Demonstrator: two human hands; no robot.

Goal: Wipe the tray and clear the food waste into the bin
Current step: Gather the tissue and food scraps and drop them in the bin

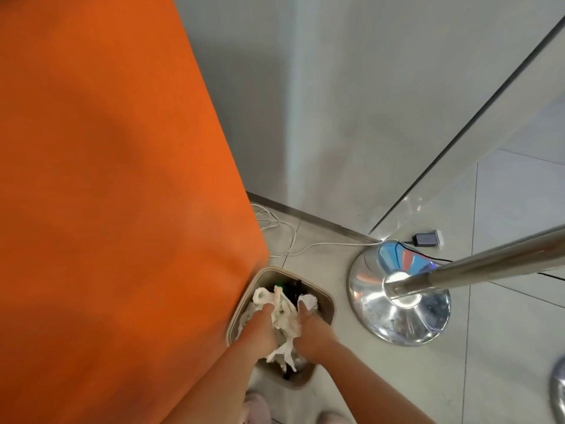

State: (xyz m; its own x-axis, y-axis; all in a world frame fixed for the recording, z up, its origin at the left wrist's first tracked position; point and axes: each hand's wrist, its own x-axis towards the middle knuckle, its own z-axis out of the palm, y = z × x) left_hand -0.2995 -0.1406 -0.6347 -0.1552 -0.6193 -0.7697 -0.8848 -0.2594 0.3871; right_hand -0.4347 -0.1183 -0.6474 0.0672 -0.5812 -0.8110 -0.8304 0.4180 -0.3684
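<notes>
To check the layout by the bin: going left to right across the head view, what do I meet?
Orange surface → left hand → right hand, both gripping tissue over the bin → metal base → second base at the edge.

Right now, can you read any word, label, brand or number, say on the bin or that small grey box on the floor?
None readable. The bin shows no label, the orange surface is plain, and the small grey box is too small to make out any marking.
</notes>
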